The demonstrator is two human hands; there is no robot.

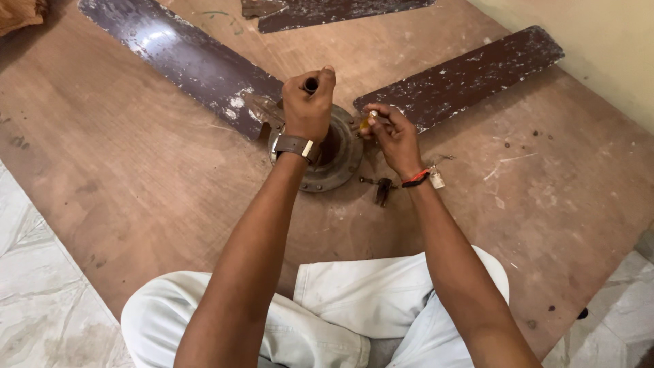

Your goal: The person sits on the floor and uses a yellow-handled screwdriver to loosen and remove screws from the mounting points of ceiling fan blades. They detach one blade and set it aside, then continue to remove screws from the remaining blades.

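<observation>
Ceiling fan hub [334, 170] at frame centre on wooden board [136, 170]. Left hand [308, 105] fisted round dark rod [310, 85] above hub. Right hand [394, 136] pinches small yellow-tipped object [368, 123] beside hub. Brown blades [191, 58] spread toward upper frame.

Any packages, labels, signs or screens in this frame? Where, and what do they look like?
No packages, signs or screens in view.
Closest thing to a label: small white tag-like piece hanging at the right wrist beside the red-and-black wristband; too small to tell what it is.
Brown wristwatch on the left wrist: only the strap and metal clasp show, no dial.
</observation>
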